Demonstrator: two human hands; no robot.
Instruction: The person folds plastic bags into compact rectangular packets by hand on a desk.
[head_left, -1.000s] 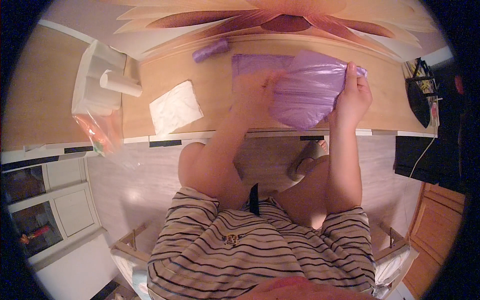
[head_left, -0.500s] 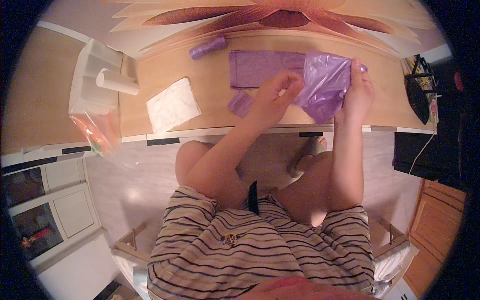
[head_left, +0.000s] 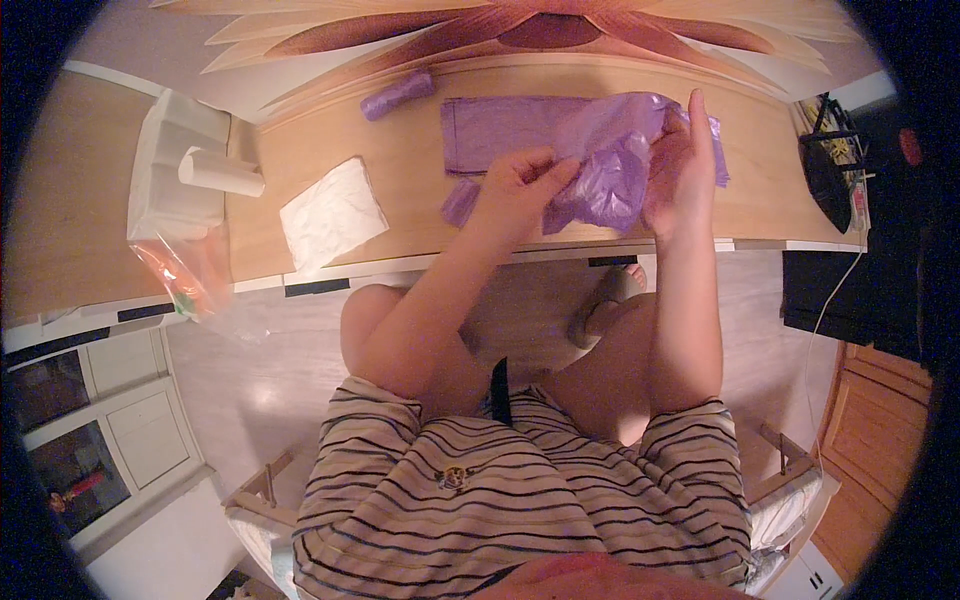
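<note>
A thin, shiny purple plastic bag (head_left: pixel 612 180) is bunched up between my two hands above the table. My left hand (head_left: pixel 515 185) is closed in a pinch on the bag's left edge. On the other side, my right hand (head_left: pixel 682 175) stands with its palm facing the bag and a finger stretched straight up; the crumpled film lies against the palm and partly hides its other fingers. Beneath and behind lies a flat, folded strip of purple film (head_left: pixel 490 135). A small purple piece (head_left: pixel 460 202) rests beside my left wrist.
A purple roll (head_left: pixel 398 95) lies toward the back. Left of my hands are a white folded cloth or paper (head_left: pixel 333 217), a white roll (head_left: pixel 222 171) and a clear bag with orange contents (head_left: pixel 185 265). A dark holder (head_left: pixel 828 175) stands at the right.
The bag has gone from spread out to crumpled and sits lower. My right hand has turned its palm to the left and straightened a finger. My left hand has shifted slightly left.
</note>
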